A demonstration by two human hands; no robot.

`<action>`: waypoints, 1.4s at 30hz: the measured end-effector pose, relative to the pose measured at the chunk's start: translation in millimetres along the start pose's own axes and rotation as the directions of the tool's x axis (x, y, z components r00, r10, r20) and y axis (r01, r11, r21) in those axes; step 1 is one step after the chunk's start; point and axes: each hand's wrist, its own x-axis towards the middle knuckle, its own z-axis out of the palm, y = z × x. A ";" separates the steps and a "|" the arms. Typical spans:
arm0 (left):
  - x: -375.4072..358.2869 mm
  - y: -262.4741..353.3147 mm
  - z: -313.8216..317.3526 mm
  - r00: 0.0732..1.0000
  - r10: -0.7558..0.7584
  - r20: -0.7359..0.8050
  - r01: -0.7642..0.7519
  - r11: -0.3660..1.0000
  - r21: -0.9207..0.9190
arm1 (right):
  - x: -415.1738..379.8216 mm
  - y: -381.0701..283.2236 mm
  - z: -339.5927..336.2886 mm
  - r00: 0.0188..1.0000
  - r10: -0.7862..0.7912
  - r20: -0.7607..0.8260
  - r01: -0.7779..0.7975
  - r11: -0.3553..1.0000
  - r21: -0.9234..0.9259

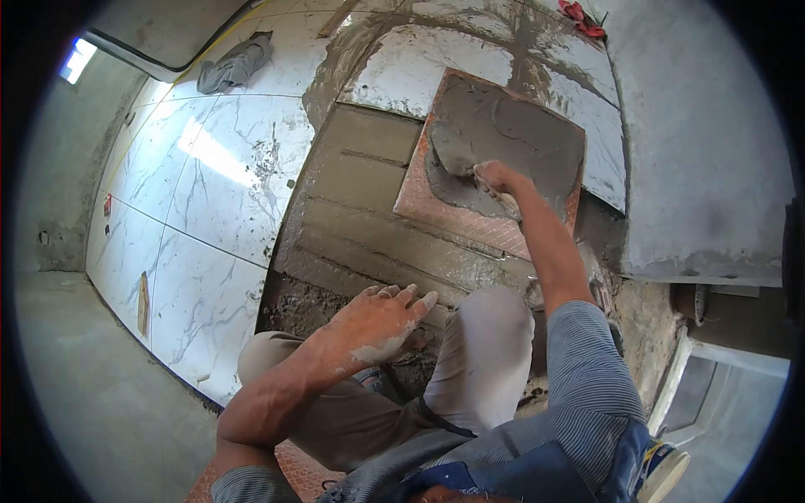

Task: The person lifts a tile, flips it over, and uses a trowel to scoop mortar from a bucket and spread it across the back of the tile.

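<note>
My right hand (500,183) is closed around the handle of a trowel (455,161), whose blade is smeared with mortar and hard to tell from the layer beneath it. Wet grey mortar (511,126) covers most of the reddish, ridged back of a tile (419,197), leaving its left and near edges bare. My left hand (387,323) hovers or rests by my bent knee, fingers outstretched and holding nothing, with dried mortar on the skin. Ahead of it lies a smoothed bed of mortar (360,201) with several grooves.
White marbled tiles (222,176) cover the floor at left; mortar-smeared ones (428,63) lie at the back. A grey cloth (236,64) and a red cloth (582,17) lie farther off. Bare walls (704,151) stand on both sides. A wood piece (143,303) sits at left.
</note>
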 end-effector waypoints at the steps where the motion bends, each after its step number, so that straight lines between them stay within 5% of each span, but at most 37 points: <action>1: -0.4 -0.3 0.3 1.000 0.010 -0.003 -0.010 1.000 0.003 | -12.4 -1.7 2.2 0.987 0.127 0.094 -0.153 0.916 0.370; 5: 1.6 1.9 -7.1 1.000 0.009 0.026 -0.009 1.000 -0.013 | -52.1 0.4 33.6 0.995 0.016 0.103 -0.046 0.951 0.305; 9: 8.0 1.6 0.6 0.996 0.016 0.088 -0.014 1.000 -0.024 | -82.3 -15.5 62.3 0.979 0.194 0.056 -0.202 0.944 0.262; 11: 8.4 1.4 2.8 0.997 0.033 0.076 -0.032 0.999 -0.015 | -75.7 11.3 91.4 0.926 -0.223 -0.305 0.161 0.963 -0.215; 15: 6.5 5.0 0.9 0.997 0.035 0.065 -0.034 0.999 -0.008 | -84.7 23.9 103.7 0.957 -0.094 -0.274 0.039 0.979 -0.201; 16: 7.2 5.6 -0.6 0.997 0.026 0.076 -0.026 1.000 0.003 | -102.1 1.0 87.9 0.978 0.140 -0.154 -0.100 0.965 0.242; 17: 7.1 5.9 0.0 0.996 0.034 0.082 -0.034 0.999 0.006 | -113.4 -15.7 81.6 0.952 0.300 0.055 -0.269 0.740 0.616; 18: 11.0 7.3 0.1 0.994 0.035 0.102 -0.035 0.999 -0.006 | -118.4 -14.2 90.6 0.943 0.329 0.044 -0.281 0.723 0.631; 20: 14.0 7.9 0.9 0.992 0.041 0.121 -0.039 0.999 -0.019 | -111.9 -4.5 116.8 0.880 0.068 -0.470 -0.070 0.997 0.012; 23: 15.0 9.6 2.3 0.992 0.049 0.118 -0.049 0.999 -0.011 | -91.2 45.0 151.7 0.844 0.093 -0.529 -0.153 0.986 -0.071; 27: 11.6 12.6 -0.4 0.993 0.030 0.110 -0.029 1.000 -0.013 | -122.1 61.1 137.2 0.800 0.275 -0.534 -0.332 0.943 -0.011; 30: 9.1 13.3 -2.5 0.994 0.020 0.105 -0.019 1.000 -0.013 | -146.2 63.3 123.8 0.841 0.196 -0.504 -0.289 0.951 -0.113; 33: 7.8 14.5 -4.2 0.994 0.036 0.099 -0.035 0.999 -0.015 | -157.7 71.4 127.7 0.890 0.253 -0.380 -0.257 0.966 0.041; 35: 7.8 14.1 -4.5 0.994 0.047 0.102 -0.046 0.999 -0.015 | -170.2 75.9 133.9 0.830 0.361 -0.424 -0.299 0.931 0.208; 38: 7.2 15.3 -3.9 0.991 -0.002 0.131 0.000 1.000 0.011 | -174.9 96.2 139.1 0.736 0.405 -0.542 -0.459 0.887 0.039; 42: 6.9 19.2 -8.1 0.987 -0.027 0.160 0.025 1.000 0.013 | -170.2 135.1 120.0 0.610 0.442 -0.658 -0.455 0.875 0.166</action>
